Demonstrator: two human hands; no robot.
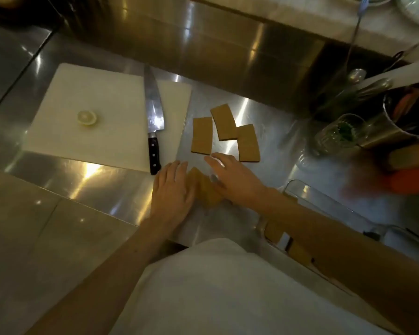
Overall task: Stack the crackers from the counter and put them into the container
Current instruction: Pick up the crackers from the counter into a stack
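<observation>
Looks maybe halfway: both hands are squeezing a small pile of crackers [205, 187] between them, left hand [173, 192] and right hand [235, 180] with fingers flat and open. Three crackers [224, 131] are still lying loose on the steel counter [264, 117]. The clear container [324, 201] is sitting at the right, seemingly holding some already. Dim kitchen, cutting board [94, 105] and knife [153, 117] nearby.

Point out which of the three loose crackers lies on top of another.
The middle cracker: its lower right corner overlaps the right cracker. The left cracker lies apart, touching neither.
</observation>
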